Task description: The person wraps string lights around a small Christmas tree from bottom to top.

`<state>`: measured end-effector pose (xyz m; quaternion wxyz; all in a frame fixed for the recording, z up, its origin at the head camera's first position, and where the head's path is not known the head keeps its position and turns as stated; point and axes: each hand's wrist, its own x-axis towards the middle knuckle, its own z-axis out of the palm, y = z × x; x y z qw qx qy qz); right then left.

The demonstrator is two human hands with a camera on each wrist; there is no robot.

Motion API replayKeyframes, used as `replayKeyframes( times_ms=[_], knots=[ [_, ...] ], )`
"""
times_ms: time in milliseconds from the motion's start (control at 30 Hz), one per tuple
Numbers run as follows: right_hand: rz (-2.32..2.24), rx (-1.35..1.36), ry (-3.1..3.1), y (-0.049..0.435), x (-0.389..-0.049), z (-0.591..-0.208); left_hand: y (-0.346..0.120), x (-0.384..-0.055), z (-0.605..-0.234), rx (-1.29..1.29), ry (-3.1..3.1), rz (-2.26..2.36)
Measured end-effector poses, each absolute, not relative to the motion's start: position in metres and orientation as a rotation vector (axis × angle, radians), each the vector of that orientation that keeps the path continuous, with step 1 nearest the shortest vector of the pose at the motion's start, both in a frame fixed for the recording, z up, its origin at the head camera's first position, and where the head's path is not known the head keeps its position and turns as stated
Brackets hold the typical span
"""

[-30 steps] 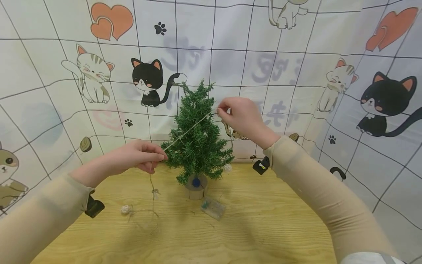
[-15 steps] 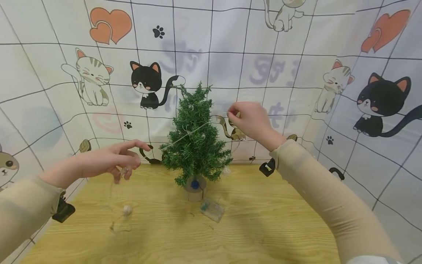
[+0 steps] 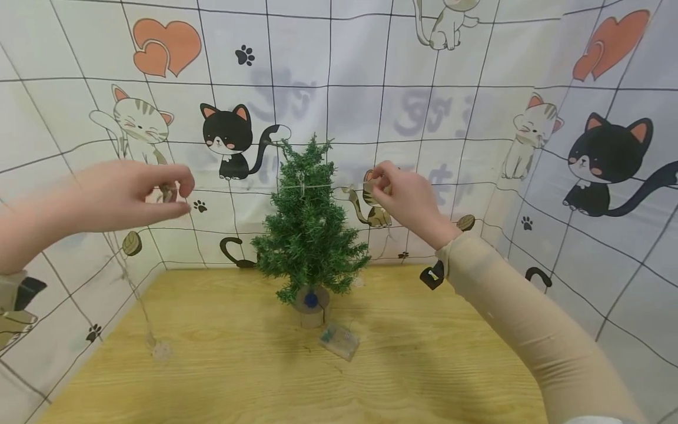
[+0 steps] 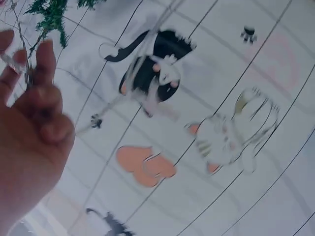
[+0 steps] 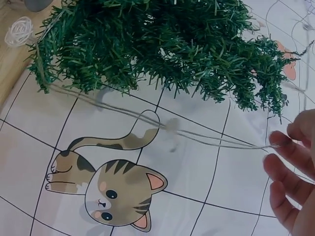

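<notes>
A small green artificial tree [image 3: 309, 229] stands in a round base [image 3: 311, 318], and a thin string light crosses its upper front. At the left, my left hand [image 3: 122, 197] is raised with fingers curled around part of the string light; a length dangles below it, ending in a white ball [image 3: 161, 350] near the tabletop. In the left wrist view the strand [image 4: 29, 73] passes between the fingers. My right hand [image 3: 410, 197], right of the tree, pinches the doubled wire [image 5: 171, 125] of the string light. A white woven ball [image 5: 19, 32] hangs by the lower branches.
A clear flat box [image 3: 340, 341] with a teal part lies in front of the base on the wooden table [image 3: 402, 365]. A cloth [image 3: 360, 47] printed with cats and a grid surrounds the table at the back and sides.
My left hand has swung left and up away from the tree, lifting the dangling strand. My right hand has moved slightly right. The strand across the tree now sits higher and more level.
</notes>
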<state>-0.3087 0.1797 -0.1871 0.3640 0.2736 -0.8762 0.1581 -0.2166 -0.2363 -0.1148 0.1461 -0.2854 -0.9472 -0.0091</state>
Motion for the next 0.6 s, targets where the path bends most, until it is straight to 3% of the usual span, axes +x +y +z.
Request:
replayKeyframes(
  times_ms=[300, 600],
  knots=[
    [0.183, 0.922, -1.812, 0.18, -0.319, -0.201, -0.221, -0.23, -0.093, -0.827, -1.717, 0.431],
    [0.138, 0.825, -1.857, 0.175, -0.326, -0.212, -0.22, -0.277, -0.106, -0.69, -1.602, 0.382]
  ],
)
